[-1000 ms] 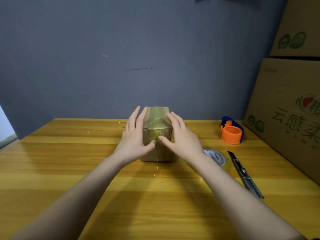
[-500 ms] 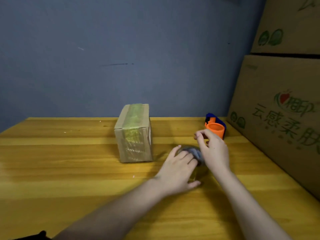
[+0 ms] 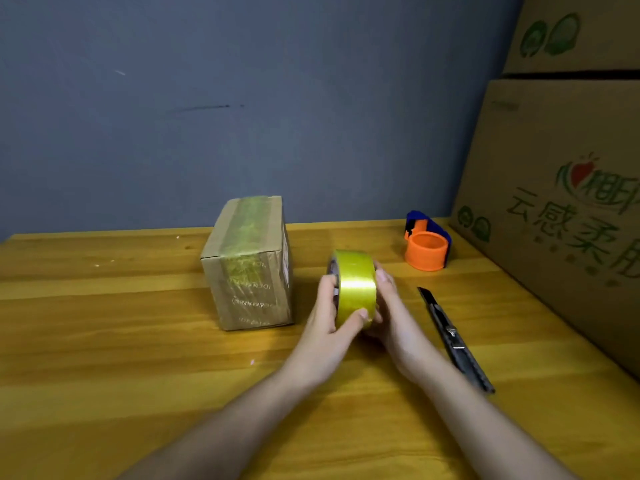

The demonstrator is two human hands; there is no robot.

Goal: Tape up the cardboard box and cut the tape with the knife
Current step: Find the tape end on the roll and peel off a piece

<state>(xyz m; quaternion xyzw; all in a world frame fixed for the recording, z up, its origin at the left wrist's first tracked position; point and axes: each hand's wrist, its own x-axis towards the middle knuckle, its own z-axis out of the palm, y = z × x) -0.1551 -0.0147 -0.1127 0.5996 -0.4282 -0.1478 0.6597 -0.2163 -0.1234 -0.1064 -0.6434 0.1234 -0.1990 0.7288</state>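
A small cardboard box (image 3: 247, 268) stands on the wooden table (image 3: 104, 341), with yellowish tape running over its top and down its near face. Just right of it I hold a roll of yellow tape (image 3: 356, 287) upright on edge, a little above the table. My left hand (image 3: 329, 317) grips its left side, thumb across the front. My right hand (image 3: 391, 306) cups its right side. A black utility knife (image 3: 453, 337) lies on the table right of my right hand, blade end pointing away from me.
An orange and blue tape dispenser (image 3: 427, 245) sits at the back right of the table. Large printed cardboard cartons (image 3: 568, 188) are stacked along the right edge. A blue-grey wall (image 3: 242, 98) stands behind the table.
Both hands left the box, reached right to the tape roll lying flat on the table, and now hold it raised on edge. The camera view has swung right.
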